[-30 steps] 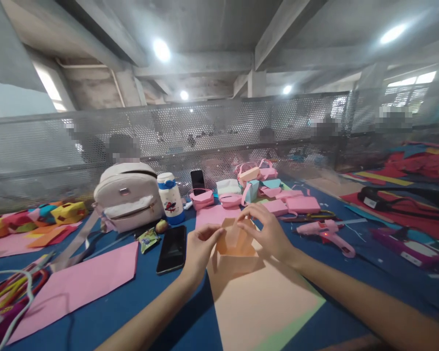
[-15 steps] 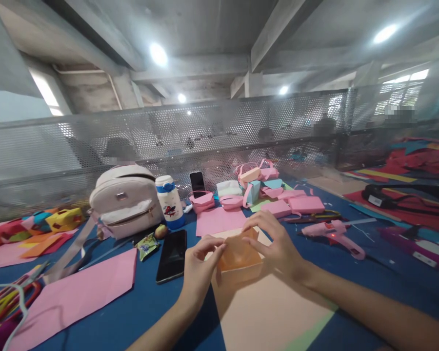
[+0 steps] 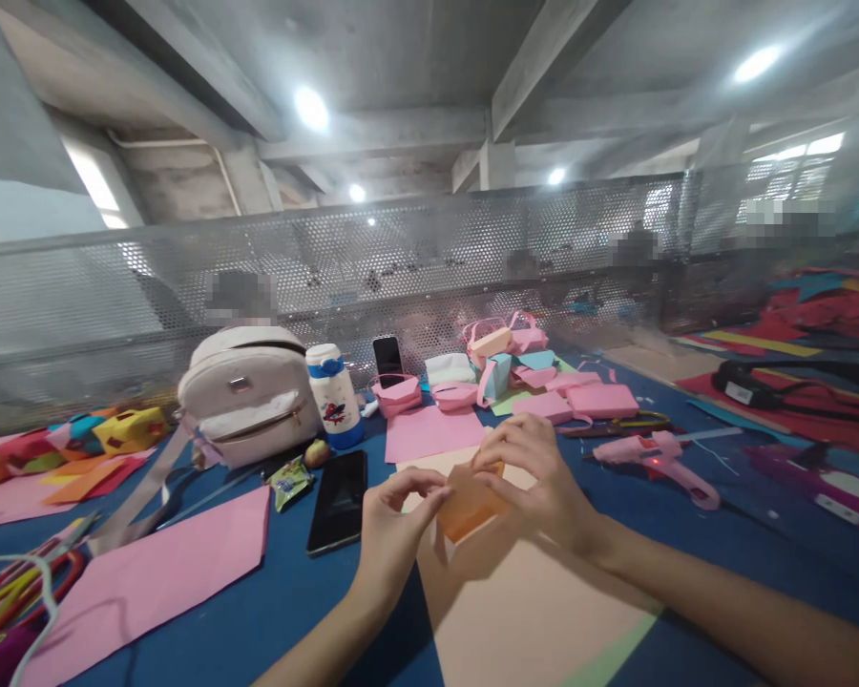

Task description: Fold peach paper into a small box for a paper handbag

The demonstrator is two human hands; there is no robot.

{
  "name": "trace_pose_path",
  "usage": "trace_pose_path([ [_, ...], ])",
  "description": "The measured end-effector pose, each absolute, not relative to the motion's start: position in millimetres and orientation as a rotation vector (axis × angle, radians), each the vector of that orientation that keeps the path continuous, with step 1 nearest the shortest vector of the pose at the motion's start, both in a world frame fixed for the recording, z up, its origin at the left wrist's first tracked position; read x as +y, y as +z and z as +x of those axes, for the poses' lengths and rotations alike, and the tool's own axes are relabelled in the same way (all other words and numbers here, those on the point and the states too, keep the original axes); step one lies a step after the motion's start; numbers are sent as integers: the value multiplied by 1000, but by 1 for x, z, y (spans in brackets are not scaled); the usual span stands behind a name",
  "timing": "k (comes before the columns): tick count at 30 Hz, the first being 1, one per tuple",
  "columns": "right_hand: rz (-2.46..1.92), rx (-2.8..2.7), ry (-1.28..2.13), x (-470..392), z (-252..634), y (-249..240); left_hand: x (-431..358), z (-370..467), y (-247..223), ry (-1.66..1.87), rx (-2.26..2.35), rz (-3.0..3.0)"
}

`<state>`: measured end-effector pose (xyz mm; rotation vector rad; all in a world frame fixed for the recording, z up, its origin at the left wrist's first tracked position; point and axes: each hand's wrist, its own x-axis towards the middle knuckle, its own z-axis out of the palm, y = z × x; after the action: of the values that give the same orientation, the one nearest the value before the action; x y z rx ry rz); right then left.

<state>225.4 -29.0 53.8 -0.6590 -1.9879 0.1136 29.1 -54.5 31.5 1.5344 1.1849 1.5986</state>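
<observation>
A small open paper box [image 3: 471, 506], peach-orange inside, is held between my two hands above a peach paper sheet [image 3: 530, 611]. My left hand [image 3: 401, 525] pinches the box's left upper edge between thumb and fingers. On the opposite side, my right hand [image 3: 540, 477] grips the box's right wall, its fingers curled over the far edge and partly covering it. A strip of green paper [image 3: 619, 654] shows under the sheet's lower right. To the right of my right hand lies a pink glue gun [image 3: 651, 453] with a small red light lit.
Left of my hands lie a black phone [image 3: 338, 501], a snack packet [image 3: 290, 482] and pink paper [image 3: 164, 572]. Behind stand a white backpack [image 3: 250, 396], a bottle [image 3: 334, 396] and several pink paper bags [image 3: 601, 399]. A perforated metal screen [image 3: 415, 258] closes the back.
The box has been tilted and its walls drawn closer together by my hands. My right hand has curled further over its edge. The objects on the table have stayed put.
</observation>
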Motion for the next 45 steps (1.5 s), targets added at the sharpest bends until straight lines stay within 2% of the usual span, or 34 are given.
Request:
trace_pose_path([
  [4,-661,-2046,106,-30,222,50,-58,28,31,1589,1196,1588],
  [11,-648,-2003,332,-35,217,53,-60,28,33,1581,1186,1621],
  [16,-596,-1990,375,-36,216,57,-62,29,36,1553,1193,1625],
  [20,-520,-2015,289,-31,218,63,-61,27,34,1554,1189,1611],
  [27,-356,-2198,-133,-13,220,75,-54,25,31,1582,1201,1521],
  [32,-250,-2148,-226,-8,218,78,-54,24,32,1602,1199,1497],
  [38,-229,-2160,-195,-5,218,79,-51,23,32,1610,1214,1521],
  [45,-270,-2210,6,1,216,86,-51,22,27,1623,1226,1591],
])
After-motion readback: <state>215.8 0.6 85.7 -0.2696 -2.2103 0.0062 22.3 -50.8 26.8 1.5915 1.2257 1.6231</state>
